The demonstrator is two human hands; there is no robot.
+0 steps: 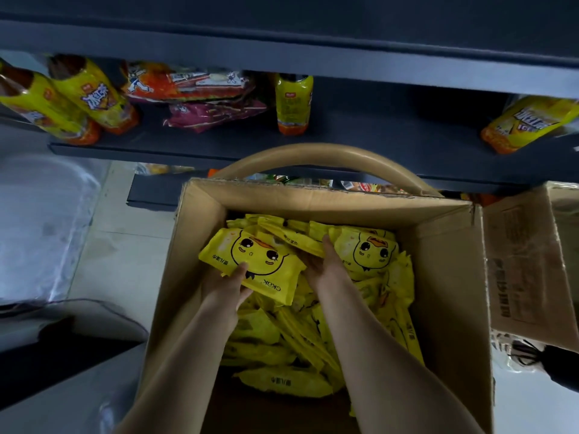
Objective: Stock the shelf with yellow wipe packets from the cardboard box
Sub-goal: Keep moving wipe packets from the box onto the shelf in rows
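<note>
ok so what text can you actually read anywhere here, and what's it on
"ckaik": upside down on the yellow packet that the left hand grips.
"冰红茶": on the label of a bottle on the shelf.
Chinese print on the other packets, the snack bags and the box flap: too blurred to read.

You count two hands: left hand [227, 285], right hand [326, 266]. One cardboard box [445, 277]. Yellow wipe packets [282, 339]: heap, too many to count. On the shelf [376, 145]: four yellow-labelled bottles [293, 103], two stacks of snack packs [194, 86].
</note>
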